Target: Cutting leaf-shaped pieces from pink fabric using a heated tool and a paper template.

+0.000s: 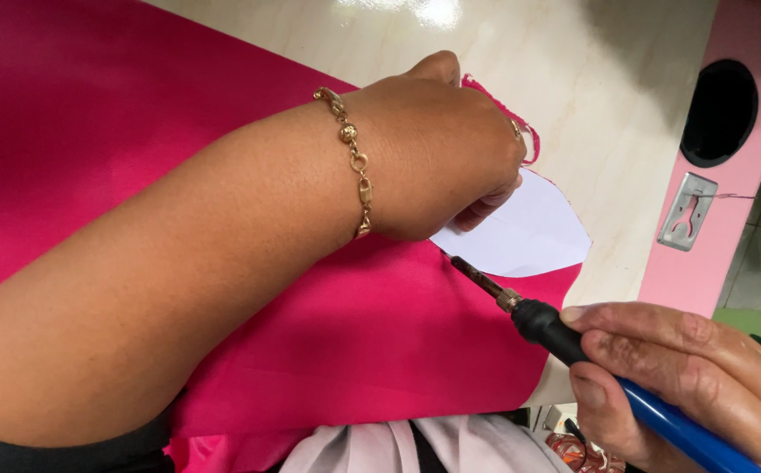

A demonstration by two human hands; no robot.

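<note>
- A white template (525,235) is pressed onto pink fabric (117,114) by the left hand (437,153).
- A blue-handled hot tool (573,346) is gripped by the right hand (687,377), its tip set at the template's edge.
- A gold bracelet (356,162) is worn on the left wrist.

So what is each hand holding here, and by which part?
The right hand grips a soldering iron by its blue and black handle. The left hand presses a white paper template onto the pink fabric, holding nothing.
</note>
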